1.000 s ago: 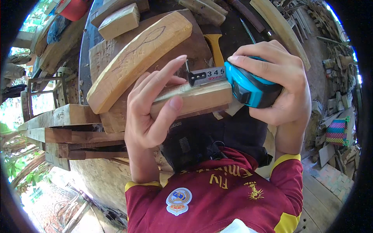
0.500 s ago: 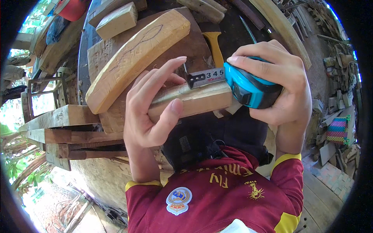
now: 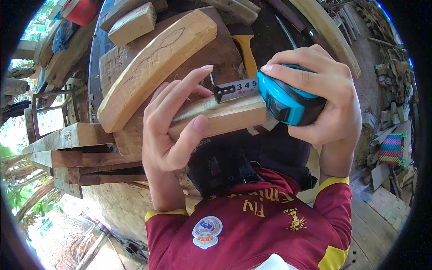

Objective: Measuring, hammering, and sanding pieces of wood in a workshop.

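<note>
My left hand [image 3: 167, 123] grips a short squared wooden block [image 3: 229, 120] near its left end, thumb on the near side and fingers over the far side. A teal and black tape measure [image 3: 284, 96] is wrapped in my right hand [image 3: 327, 87] at the block's right end. From its case a short stretch of metal tape blade [image 3: 237, 89] lies along the block's upper edge, its hooked end close to my left fingers. A thin dark rod [image 3: 212, 77] stands between my left index fingertip and that hook; its kind is unclear.
Beyond my hands, a curved piece of timber [image 3: 157, 63] with a pencilled oval lies on a wide board [image 3: 114, 60]. A yellow handle [image 3: 246, 51] and a thin metal shaft [image 3: 285, 31] lie farther back. Stacked beams [image 3: 85, 157] jut in at left; a woven basket [image 3: 392, 148] stands at right.
</note>
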Demonstrator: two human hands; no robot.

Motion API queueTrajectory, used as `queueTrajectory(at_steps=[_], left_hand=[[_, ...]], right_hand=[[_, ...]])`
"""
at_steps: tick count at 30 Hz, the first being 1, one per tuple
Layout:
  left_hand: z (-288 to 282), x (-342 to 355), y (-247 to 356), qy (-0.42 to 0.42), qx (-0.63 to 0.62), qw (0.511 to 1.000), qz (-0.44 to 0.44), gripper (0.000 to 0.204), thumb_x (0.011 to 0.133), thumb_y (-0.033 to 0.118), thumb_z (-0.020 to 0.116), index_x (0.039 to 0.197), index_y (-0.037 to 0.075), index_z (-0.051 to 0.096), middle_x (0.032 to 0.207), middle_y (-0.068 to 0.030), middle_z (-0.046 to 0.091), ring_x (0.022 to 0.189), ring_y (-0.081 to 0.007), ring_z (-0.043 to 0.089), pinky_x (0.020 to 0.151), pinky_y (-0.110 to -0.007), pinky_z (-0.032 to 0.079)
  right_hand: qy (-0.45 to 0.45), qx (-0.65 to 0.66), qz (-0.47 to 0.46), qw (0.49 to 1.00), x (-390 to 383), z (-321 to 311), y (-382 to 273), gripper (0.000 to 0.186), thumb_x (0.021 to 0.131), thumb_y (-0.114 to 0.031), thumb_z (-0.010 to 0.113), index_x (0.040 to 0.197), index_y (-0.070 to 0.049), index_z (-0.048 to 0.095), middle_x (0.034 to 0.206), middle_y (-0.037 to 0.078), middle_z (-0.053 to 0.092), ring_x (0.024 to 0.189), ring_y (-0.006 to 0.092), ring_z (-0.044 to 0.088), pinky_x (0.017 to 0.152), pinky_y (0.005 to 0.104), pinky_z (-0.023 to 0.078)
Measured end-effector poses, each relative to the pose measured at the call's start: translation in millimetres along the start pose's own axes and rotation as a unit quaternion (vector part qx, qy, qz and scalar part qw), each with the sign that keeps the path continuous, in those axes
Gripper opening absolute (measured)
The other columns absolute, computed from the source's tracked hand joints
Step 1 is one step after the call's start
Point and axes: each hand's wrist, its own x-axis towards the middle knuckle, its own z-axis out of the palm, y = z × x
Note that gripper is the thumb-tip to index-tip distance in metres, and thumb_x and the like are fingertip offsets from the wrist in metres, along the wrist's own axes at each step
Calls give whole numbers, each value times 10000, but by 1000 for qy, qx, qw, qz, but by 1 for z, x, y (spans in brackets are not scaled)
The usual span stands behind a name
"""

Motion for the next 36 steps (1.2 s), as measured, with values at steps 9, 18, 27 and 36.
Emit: queueTrajectory(at_steps=[9,18,27,36], left_hand=[[0,0,0,0,0,1000,-1,673,798,334,649,1352,-48,625,952,-169,710,881,-262,656,868,-352,482],[0,1,-2,-7,11,1000,11,663,787,304,648,1350,-43,626,944,-157,712,867,-256,656,860,-352,486],[1,0,-2,-6,20,1000,16,659,786,295,653,1352,-42,625,946,-149,713,854,-251,646,852,-349,483],[1,0,-2,-6,21,1000,12,653,791,291,652,1347,-51,625,955,-158,713,871,-252,655,862,-350,489]], right_hand=[[24,5,14,1000,-1,4,-3,750,402,-175,705,1136,-28,757,1090,158,727,884,314,669,822,375,524],[37,-23,13,999,-2,6,-8,733,397,-182,699,1113,-33,757,1064,150,727,864,317,664,809,375,504],[34,-41,8,999,-3,7,-11,755,394,-212,702,1127,-38,751,1071,148,723,861,320,662,814,383,492],[39,-33,12,999,-3,8,-11,752,396,-190,710,1133,-51,754,1070,140,721,856,312,657,811,382,494]])
